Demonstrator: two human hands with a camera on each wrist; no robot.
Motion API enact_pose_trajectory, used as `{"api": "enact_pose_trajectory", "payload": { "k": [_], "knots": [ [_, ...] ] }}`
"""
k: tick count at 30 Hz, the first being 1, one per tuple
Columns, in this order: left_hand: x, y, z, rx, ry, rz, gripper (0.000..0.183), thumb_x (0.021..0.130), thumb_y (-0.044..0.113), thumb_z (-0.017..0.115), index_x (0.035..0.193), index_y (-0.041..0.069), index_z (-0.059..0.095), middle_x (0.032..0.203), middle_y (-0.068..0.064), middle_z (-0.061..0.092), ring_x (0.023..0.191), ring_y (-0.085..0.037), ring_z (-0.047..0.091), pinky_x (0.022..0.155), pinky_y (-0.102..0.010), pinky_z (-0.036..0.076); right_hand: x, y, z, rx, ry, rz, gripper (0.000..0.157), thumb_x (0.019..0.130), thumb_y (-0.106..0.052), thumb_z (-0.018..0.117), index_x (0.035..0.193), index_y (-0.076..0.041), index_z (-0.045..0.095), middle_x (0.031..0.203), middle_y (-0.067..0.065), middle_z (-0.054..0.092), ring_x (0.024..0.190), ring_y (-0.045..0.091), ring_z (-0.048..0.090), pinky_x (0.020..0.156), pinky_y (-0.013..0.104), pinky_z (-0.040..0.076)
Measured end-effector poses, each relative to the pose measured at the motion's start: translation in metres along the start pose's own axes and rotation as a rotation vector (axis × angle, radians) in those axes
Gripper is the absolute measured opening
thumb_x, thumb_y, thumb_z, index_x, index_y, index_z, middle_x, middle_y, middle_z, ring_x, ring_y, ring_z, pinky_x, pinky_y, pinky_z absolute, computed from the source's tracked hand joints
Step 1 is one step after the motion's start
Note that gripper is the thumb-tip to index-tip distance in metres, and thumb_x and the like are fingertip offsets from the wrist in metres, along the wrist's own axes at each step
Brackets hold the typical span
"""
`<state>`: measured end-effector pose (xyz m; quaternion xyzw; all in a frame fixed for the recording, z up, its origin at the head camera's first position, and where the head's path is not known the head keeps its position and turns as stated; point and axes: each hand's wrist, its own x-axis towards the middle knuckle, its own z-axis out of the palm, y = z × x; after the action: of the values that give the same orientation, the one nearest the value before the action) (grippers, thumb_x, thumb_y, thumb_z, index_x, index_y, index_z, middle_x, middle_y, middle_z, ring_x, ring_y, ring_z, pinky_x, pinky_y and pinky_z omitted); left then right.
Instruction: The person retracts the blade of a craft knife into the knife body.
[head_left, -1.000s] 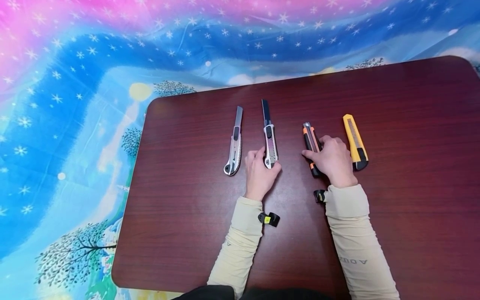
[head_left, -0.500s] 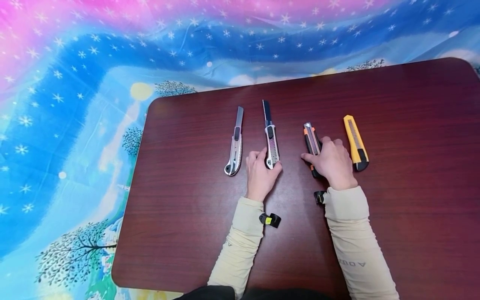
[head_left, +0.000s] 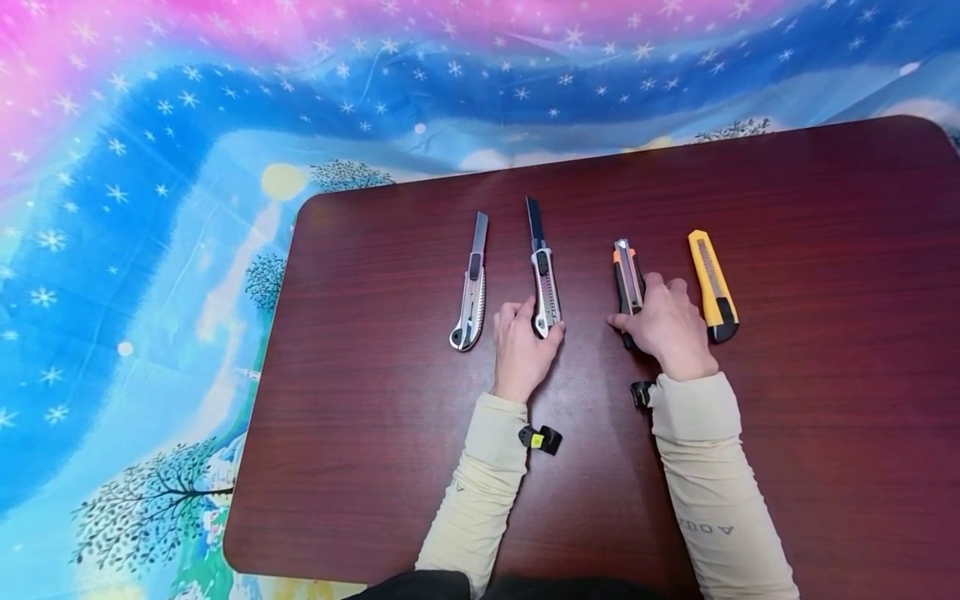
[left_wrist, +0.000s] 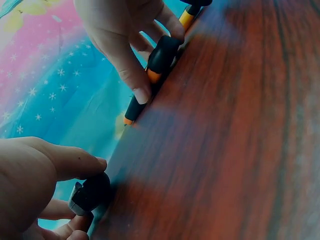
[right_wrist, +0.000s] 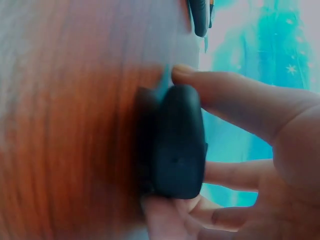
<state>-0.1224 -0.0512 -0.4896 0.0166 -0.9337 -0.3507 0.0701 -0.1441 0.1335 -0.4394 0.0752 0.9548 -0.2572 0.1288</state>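
My left hand [head_left: 522, 346] holds the lower end of a silver utility knife [head_left: 545, 292] with its dark blade extended, thumb on one side and fingers on the other. The left wrist view shows that thumb and fingers about the knife's dark butt end [left_wrist: 95, 192]. To the right, my right hand [head_left: 667, 323] grips a black-and-orange utility knife [head_left: 628, 275] by its sides. Its black end [right_wrist: 179, 145] lies between thumb and fingers in the right wrist view. Part of its handle is hidden under the hand.
A second silver utility knife [head_left: 468, 304], blade out, lies left of my left hand. A yellow utility knife [head_left: 708, 279] with a black end lies just right of my right hand. All are on a dark red wooden table [head_left: 360, 450]; a patterned cloth [head_left: 187, 275] lies beyond its edges.
The black-and-orange utility knife has shifted slightly right and turned a little in my right hand; its lower orange part no longer shows in the head view. My left hand has hardly moved.
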Motion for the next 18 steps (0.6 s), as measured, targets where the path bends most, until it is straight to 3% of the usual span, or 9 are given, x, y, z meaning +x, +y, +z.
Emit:
{"api": "enact_pose_trajectory", "payload": {
  "k": [12,18],
  "knots": [
    [0.0012,-0.0006,0.0002,0.011,-0.013,0.010,0.056,0.082,0.031,0.074,0.127,0.001,0.061,0.105,-0.011,0.057,0.096,-0.026,0.047,0.089,-0.037,0.042,0.0007,-0.0004,0.0032,0.058,0.100,-0.016,0.065,0.085,-0.029,0.072,0.129,0.009,0.043,0.107,0.031,0.044,0.085,0.043,0.051,0.070,0.055,0.047],
    [0.0011,0.0000,0.0000,0.012,-0.012,0.011,0.055,0.082,0.031,0.074,0.126,0.002,0.061,0.104,-0.010,0.057,0.096,-0.025,0.047,0.087,-0.037,0.042,0.0006,-0.0015,0.0016,0.080,0.147,-0.067,0.060,0.091,-0.032,0.064,0.130,0.009,0.045,0.118,0.036,0.043,0.100,0.049,0.043,0.081,0.058,0.043]
  ]
}}
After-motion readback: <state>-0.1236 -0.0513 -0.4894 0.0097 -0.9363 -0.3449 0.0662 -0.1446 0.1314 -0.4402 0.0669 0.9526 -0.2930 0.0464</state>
